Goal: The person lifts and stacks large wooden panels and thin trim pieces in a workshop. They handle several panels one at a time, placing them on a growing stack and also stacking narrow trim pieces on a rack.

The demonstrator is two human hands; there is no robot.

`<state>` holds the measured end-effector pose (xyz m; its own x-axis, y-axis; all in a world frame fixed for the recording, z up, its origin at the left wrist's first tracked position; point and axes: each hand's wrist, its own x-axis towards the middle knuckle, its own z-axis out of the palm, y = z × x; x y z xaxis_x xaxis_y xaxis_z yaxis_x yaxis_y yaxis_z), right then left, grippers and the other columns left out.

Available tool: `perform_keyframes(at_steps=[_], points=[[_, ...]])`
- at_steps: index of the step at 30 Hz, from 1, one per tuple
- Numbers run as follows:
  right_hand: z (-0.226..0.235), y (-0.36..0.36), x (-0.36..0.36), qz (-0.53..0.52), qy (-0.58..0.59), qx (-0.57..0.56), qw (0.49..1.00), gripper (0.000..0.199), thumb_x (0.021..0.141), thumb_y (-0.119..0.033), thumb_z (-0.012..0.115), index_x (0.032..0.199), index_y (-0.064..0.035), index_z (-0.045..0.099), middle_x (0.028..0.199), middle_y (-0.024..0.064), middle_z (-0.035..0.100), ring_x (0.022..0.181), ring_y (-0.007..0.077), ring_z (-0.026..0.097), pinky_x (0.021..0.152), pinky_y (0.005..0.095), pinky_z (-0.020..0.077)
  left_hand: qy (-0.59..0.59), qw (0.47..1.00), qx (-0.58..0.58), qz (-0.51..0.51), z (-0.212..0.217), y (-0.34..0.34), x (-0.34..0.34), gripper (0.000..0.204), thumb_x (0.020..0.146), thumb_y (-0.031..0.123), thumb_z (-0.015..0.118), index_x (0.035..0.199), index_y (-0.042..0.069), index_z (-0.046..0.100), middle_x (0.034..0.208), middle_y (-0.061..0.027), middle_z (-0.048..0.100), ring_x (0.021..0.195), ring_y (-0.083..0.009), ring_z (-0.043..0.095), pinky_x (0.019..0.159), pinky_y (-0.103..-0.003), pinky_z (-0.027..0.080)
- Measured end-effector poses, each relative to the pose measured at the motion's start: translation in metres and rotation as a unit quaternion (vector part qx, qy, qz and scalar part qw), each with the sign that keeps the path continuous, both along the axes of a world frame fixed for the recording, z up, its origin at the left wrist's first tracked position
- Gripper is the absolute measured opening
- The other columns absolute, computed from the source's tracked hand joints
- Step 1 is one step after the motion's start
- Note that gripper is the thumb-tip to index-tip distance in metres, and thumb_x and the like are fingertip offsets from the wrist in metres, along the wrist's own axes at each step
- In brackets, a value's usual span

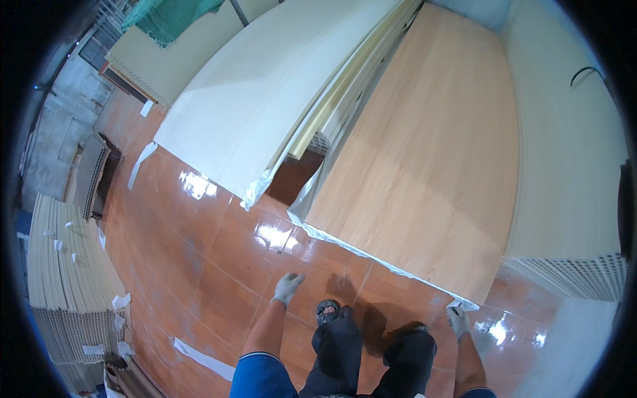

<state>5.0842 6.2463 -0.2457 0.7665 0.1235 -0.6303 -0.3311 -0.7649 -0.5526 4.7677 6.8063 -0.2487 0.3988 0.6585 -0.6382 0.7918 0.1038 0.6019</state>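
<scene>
Wearing a pale glove, my left hand (288, 288) hangs over the tiled floor with nothing in it, its fingers loosely bent and slightly apart. My right hand (458, 321), gloved too, is at the near right corner of a long wood-grain panel (424, 159). Its fingers close on the white wrapping (466, 305) that sticks out at this corner; the fingertips are partly hidden. Crumpled white wrapping also runs along the panel's near edge.
Left of the panel lies a stack of white boards (245, 86), with a narrow gap between. On the right stand pale hollow-core panels (564, 166). More boards (73, 265) are stacked at the far left. Paper strips (202, 358) lie on the glossy floor (192, 245).
</scene>
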Motion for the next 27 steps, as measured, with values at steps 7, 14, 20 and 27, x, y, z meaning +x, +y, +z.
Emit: perform_keyframes(at_steps=[7,14,20,27], points=[[0.202,0.124,-0.010,0.169,0.037,0.024,0.985,0.043,0.083,-0.037,0.065,0.107,-0.0006,0.064,0.095,0.0117,0.068,0.087,0.0212,0.062,0.080,0.0333,0.0476,0.015,0.973,-0.181,0.145,0.155,-0.060,-0.125,0.027,0.088,0.034,0.062,0.096,0.008,0.059,0.072,-0.0015,0.055,0.060,-0.0114,0.052,0.052,-0.027,0.044],[0.379,0.237,-0.014,0.221,0.113,-0.045,0.968,0.046,0.085,-0.042,0.061,0.108,-0.0032,0.064,0.097,0.0098,0.066,0.089,0.0204,0.061,0.075,0.0331,0.0496,-0.003,0.902,-0.293,0.318,0.334,-0.105,-0.231,0.036,0.086,0.036,0.064,0.104,0.006,0.060,0.078,-0.0052,0.059,0.059,-0.0163,0.057,0.051,-0.029,0.046],[0.443,0.311,-0.033,0.152,0.001,0.076,0.985,0.043,0.085,-0.038,0.062,0.107,-0.0011,0.063,0.082,0.0068,0.064,0.071,0.0164,0.059,0.058,0.0345,0.0497,-0.128,0.872,-0.360,0.307,0.376,-0.053,-0.319,0.033,0.085,0.039,0.064,0.099,0.010,0.056,0.076,-0.0067,0.057,0.061,-0.0207,0.057,0.050,-0.032,0.046],[0.433,0.315,-0.049,0.149,0.127,0.083,0.977,0.029,0.087,-0.031,0.062,0.079,-0.0032,0.060,0.063,0.0025,0.053,0.053,0.0136,0.051,0.044,0.0312,0.0413,-0.071,0.911,-0.179,0.364,0.423,0.061,-0.286,0.043,0.087,0.043,0.063,0.112,0.008,0.057,0.083,-0.0063,0.058,0.066,-0.0179,0.058,0.057,-0.031,0.048]])
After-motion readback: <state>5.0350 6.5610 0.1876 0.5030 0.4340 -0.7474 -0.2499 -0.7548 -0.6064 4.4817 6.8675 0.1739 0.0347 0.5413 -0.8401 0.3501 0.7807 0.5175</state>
